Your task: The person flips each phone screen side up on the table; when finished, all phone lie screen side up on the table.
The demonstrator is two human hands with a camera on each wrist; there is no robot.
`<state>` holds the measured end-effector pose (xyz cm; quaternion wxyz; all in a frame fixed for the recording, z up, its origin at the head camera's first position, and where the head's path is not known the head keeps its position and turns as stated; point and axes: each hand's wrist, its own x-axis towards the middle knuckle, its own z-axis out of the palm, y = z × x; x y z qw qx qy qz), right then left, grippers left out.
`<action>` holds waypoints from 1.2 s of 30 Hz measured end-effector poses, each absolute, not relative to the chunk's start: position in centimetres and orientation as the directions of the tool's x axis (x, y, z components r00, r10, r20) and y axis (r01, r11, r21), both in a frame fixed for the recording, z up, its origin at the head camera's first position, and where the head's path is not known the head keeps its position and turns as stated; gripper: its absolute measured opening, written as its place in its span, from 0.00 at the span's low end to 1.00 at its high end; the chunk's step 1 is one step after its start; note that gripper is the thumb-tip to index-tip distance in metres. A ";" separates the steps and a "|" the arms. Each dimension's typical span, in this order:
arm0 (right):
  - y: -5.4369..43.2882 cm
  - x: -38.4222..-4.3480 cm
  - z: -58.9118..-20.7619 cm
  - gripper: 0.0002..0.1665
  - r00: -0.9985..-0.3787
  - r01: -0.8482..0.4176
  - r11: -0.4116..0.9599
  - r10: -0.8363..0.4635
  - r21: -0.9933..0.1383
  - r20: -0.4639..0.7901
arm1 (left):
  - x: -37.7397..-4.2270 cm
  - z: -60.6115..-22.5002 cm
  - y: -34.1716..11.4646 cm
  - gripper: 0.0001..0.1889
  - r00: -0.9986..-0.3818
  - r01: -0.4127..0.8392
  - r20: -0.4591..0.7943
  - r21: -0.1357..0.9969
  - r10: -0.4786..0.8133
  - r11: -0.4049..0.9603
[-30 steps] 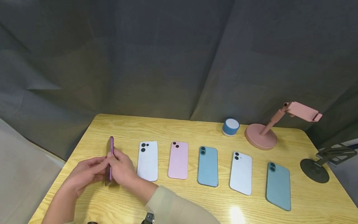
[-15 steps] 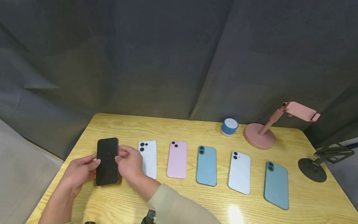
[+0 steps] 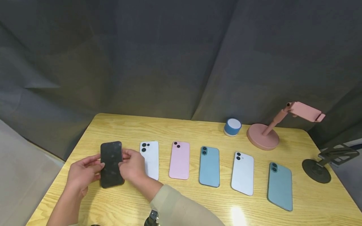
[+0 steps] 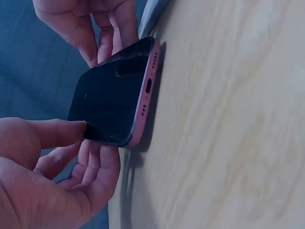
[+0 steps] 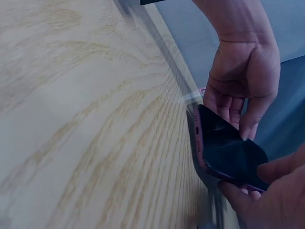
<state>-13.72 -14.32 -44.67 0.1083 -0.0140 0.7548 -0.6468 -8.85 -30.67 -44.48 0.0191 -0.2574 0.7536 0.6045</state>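
Observation:
Between both hands is a smartphone (image 3: 112, 164) with its dark screen up and a pink-purple edge that shows in the left wrist view (image 4: 139, 119). My left hand (image 3: 82, 172) pinches its left long side, thumb at the screen's edge and fingers beneath. On the other long side my right hand (image 3: 133, 166) grips it with thumb and curled fingers. The phone lies just over the table, slightly tilted; whether it touches the wood is hard to tell. Just right of my right hand lies a white phone (image 3: 151, 160), back up, partly covered by that hand.
Rightward in a row lie a pink phone (image 3: 179, 160), a blue phone (image 3: 209, 166), another white phone (image 3: 242, 174) and a teal phone (image 3: 280, 186), all back up. Behind stand a blue round speaker (image 3: 233, 127) and a pink phone stand (image 3: 263, 137). A black stand (image 3: 316, 171) is at the right.
The phone, held edge-on a second ago, has turned so its dark screen faces up. It has since shifted slightly right, with both hands keeping hold of its sides.

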 end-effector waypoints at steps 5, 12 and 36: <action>-14.2 -13.7 -44.6 0.18 -0.970 0.103 0.201 -0.196 -0.974 -0.143 | -8.9 -44.8 -30.9 0.28 -0.873 -0.416 -0.335 0.891 -0.355 0.183; -13.8 -13.9 -44.7 0.20 -0.957 0.112 0.219 -0.239 -0.969 -0.165 | -9.4 -45.1 -30.9 0.27 -0.881 -0.410 -0.304 0.873 -0.364 0.263; -13.2 -13.5 -44.8 0.26 -0.920 0.210 0.173 -0.299 -0.962 -0.254 | -10.3 -45.6 -30.6 0.21 -0.901 -0.418 -0.315 0.813 -0.297 0.404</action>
